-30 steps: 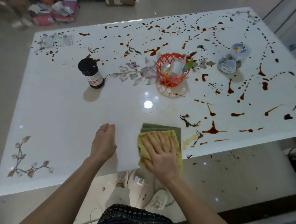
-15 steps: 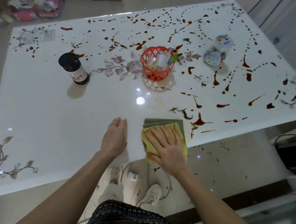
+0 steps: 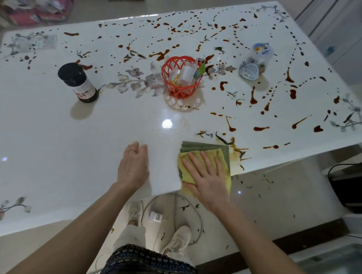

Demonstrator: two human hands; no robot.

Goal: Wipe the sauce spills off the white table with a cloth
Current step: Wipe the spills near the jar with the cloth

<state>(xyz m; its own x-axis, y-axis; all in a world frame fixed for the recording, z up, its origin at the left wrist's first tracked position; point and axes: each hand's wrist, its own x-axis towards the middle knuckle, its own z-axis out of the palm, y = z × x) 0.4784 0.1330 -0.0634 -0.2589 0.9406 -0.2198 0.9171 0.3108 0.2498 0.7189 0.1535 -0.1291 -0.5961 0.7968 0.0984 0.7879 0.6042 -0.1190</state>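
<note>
Mid-wipe here: my right hand [image 3: 207,178] lies flat, fingers spread, pressing the cloth [image 3: 204,159] at the table [image 3: 50,134] edge; left hand [image 3: 133,166] rests open, and next I'd push toward the spills [image 3: 260,128] at 2 o'clock.

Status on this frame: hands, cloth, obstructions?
Right hand flat on cloth, near edge; left hand empty on table. Sauce mostly unwiped. Basket, bottle stand among spills.

Yellow-green cloth [image 3: 204,157] folded flat at near edge of white table [image 3: 49,151]; brown sauce spills [image 3: 260,128] across far & right side.
</note>
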